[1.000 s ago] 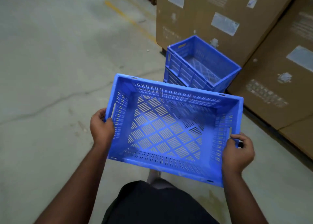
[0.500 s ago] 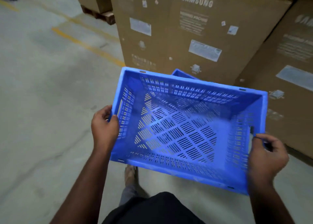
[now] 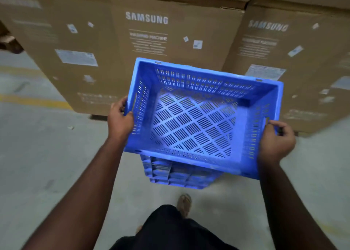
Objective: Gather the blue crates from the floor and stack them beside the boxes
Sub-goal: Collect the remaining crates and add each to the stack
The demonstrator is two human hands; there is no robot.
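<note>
I carry an empty blue slotted crate (image 3: pixel 193 124) in both hands, held level in the middle of the head view. My left hand (image 3: pixel 120 120) grips its left end wall and my right hand (image 3: pixel 275 141) grips the handle slot on its right end. Directly under it, a stack of blue crates (image 3: pixel 176 176) stands on the floor; only the near side of the stack shows below the carried crate. The stack sits right in front of the tall cardboard boxes (image 3: pixel 147 34).
The brown washing-machine boxes (image 3: pixel 284 41) form a wall across the whole far side. Grey concrete floor (image 3: pixel 47 155) lies to the left, with a yellow painted line (image 3: pixel 34 101). My sandalled foot (image 3: pixel 184 204) is just behind the stack.
I have walked up to the boxes with the crate. The floor stack, earlier ahead and to the right, is now directly beneath the carried crate and mostly hidden by it.
</note>
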